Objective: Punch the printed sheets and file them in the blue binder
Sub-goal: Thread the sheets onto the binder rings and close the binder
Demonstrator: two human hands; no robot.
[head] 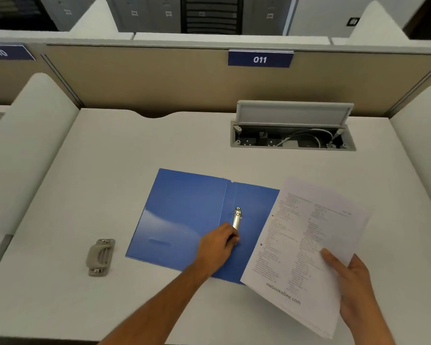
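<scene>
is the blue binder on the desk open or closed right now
Open. The blue binder lies spread flat on the desk, both inner covers showing, the metal ring clip exposed at the spine under the left hand.

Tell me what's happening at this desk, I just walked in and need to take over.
A person is filing printed sheets. The blue binder lies open on the desk. The left hand is on the binder's metal ring clip; whether the rings are open is unclear. The right hand holds the sheets over the binder's right side. The hole punch sits untouched to the left.
</scene>
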